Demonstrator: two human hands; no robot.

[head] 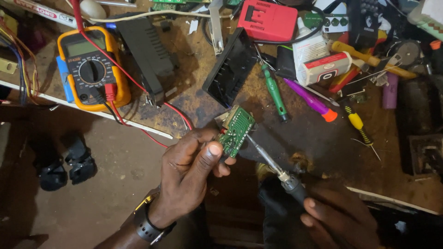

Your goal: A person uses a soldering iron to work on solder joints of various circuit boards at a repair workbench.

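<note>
My left hand grips a small green circuit board between thumb and fingers, solder side up, just over the front edge of the workbench. A watch sits on that wrist. My right hand, low at the right and in shadow, holds the dark handle of a soldering iron. Its metal tip slants up-left and touches the board's right edge.
On the cluttered bench: a yellow multimeter with red and black leads, a black casing, a black vented cover, a red box, green, purple and yellow screwdrivers, a white tube. Dark sandals lie on the floor.
</note>
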